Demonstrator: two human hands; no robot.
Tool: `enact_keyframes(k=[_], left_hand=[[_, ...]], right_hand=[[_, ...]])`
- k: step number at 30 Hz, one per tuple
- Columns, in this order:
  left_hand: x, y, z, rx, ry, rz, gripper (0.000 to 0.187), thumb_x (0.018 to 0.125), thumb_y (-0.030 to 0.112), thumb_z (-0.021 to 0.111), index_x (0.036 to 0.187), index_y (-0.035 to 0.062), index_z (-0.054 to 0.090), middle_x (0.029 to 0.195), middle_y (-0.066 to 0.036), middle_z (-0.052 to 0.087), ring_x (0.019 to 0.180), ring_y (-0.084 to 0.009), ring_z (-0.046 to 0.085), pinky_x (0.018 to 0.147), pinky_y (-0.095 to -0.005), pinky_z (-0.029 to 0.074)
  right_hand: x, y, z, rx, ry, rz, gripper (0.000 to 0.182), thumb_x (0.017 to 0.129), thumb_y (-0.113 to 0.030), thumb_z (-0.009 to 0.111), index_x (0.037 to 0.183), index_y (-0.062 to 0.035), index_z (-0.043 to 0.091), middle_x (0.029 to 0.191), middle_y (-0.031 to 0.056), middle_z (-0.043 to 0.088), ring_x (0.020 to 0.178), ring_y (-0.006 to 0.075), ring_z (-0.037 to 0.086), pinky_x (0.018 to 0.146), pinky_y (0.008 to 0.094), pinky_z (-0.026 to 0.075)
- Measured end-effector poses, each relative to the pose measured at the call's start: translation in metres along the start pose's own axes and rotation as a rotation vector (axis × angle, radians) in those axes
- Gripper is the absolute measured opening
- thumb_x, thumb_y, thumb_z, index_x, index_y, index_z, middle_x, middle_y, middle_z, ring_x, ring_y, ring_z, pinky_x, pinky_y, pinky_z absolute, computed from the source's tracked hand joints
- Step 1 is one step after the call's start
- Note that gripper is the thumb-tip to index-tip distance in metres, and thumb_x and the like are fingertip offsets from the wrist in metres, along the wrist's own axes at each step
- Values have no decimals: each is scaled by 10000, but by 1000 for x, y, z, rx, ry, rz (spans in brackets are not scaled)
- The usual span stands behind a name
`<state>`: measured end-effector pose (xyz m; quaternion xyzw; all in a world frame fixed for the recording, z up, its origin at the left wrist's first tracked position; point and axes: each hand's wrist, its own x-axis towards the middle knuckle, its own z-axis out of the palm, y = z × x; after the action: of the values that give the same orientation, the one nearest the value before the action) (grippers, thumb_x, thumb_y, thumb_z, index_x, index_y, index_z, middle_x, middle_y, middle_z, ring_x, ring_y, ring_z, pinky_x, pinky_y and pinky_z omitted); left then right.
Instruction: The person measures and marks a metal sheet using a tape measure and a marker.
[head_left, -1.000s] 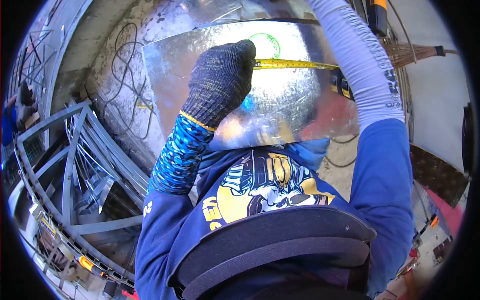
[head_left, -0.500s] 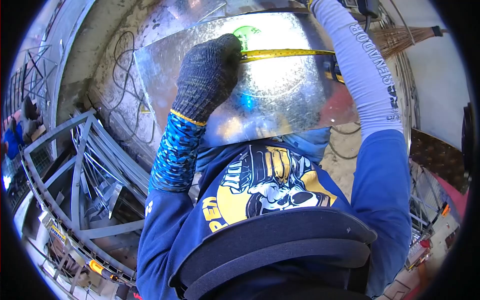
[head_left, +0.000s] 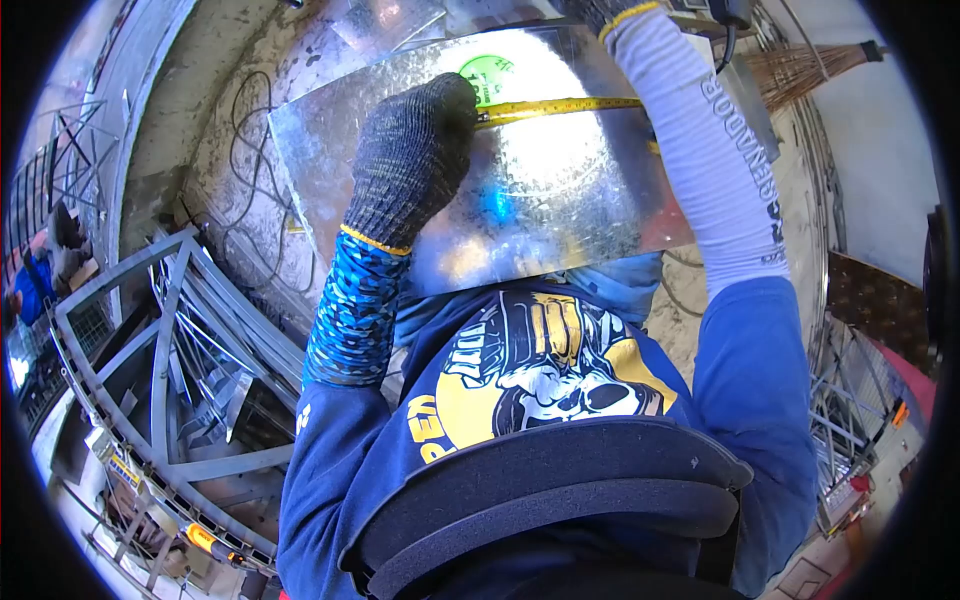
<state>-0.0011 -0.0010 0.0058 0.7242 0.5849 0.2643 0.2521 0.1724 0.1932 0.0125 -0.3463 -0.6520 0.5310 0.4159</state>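
A shiny metal sheet [head_left: 560, 215] lies across my lap, with a green round mark [head_left: 488, 78] near its upper middle. My left hand [head_left: 418, 155], in a dark knit glove, is closed on the end of a yellow tape measure [head_left: 550, 108] at the mark's lower left. The tape runs right across the sheet and passes out of sight at my right forearm. My right hand [head_left: 610, 12], also gloved, is at the top edge beyond the sheet's upper right; its fingers are mostly cut off or hidden.
Metal frames and strips [head_left: 215, 350] stand at the left. A cable [head_left: 240, 150] loops over the floor. A straw broom [head_left: 815, 70] lies at the upper right. A person in blue [head_left: 35, 285] is at the far left.
My right hand and forearm have shifted slightly left and down, bringing more of the glove into view. The tape's visible stretch has moved a little left along with my left hand.
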Motion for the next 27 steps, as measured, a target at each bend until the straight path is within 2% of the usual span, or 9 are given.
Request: enact_keyframes(k=[2,5,9,11,12,15,17,21,27], left_hand=[[0,-2,1,34,-14,14,75,938,150,624,941,94,673,830,-212,677,783,-427,685,707,-498,549],[-2,-1,2,-79,-19,-68,67,930,148,640,927,90,674,836,-208,683,787,-419,691,709,-488,553],[-4,-2,-1,-60,89,97,80,907,94,683,979,62,698,887,-207,702,797,-410,701,704,-482,558],[-10,-6,2,-250,128,-25,130,893,73,708,1021,49,703,893,-197,705,782,-389,704,698,-469,559],[-14,-6,4,-436,163,-132,186,879,52,732,1063,35,708,899,-187,707,767,-368,706,692,-456,560],[-31,26,-21,-285,357,4,286,860,36,769,1137,13,704,904,-164,700,743,-328,696,680,-419,556],[-46,43,-29,-328,184,197,354,856,140,805,1164,11,689,949,-151,671,868,-319,675,795,-435,545],[-63,59,-8,-209,-124,289,380,812,207,823,1108,24,670,1013,-161,644,926,-353,655,823,-475,527],[-65,78,-11,-129,-246,404,299,798,223,819,969,47,649,958,-164,632,881,-392,650,770,-474,529]], right_hand=[[-26,-51,22,387,96,370,129,1022,-79,531,1044,-24,645,715,-12,509,549,96,484,512,275,444],[-48,-40,36,915,61,250,125,1021,-75,527,1054,-14,631,728,-1,544,570,109,527,539,267,471],[-114,-32,29,399,181,67,345,902,-218,781,1230,-159,694,1085,89,688,964,232,708,809,364,610],[-146,-32,34,10,396,-87,331,935,-226,786,1198,-67,662,1026,81,671,863,166,707,724,278,619],[-165,-60,40,701,412,167,378,962,-247,770,1219,-11,626,1073,90,680,884,153,706,745,278,627],[-211,-73,31,422,274,221,356,956,-251,767,1172,-15,610,1074,103,673,907,172,690,724,261,622],[-243,-64,37,783,444,321,274,974,-227,741,1113,-25,618,973,100,660,842,221,691,695,287,625],[-249,-60,22,534,-63,87,312,933,-276,792,1015,-10,651,911,85,654,807,171,649,645,279,558],[-253,-85,8,622,-174,427,391,983,-398,718,990,-8,705,879,56,654,654,103,554,546,209,424]])
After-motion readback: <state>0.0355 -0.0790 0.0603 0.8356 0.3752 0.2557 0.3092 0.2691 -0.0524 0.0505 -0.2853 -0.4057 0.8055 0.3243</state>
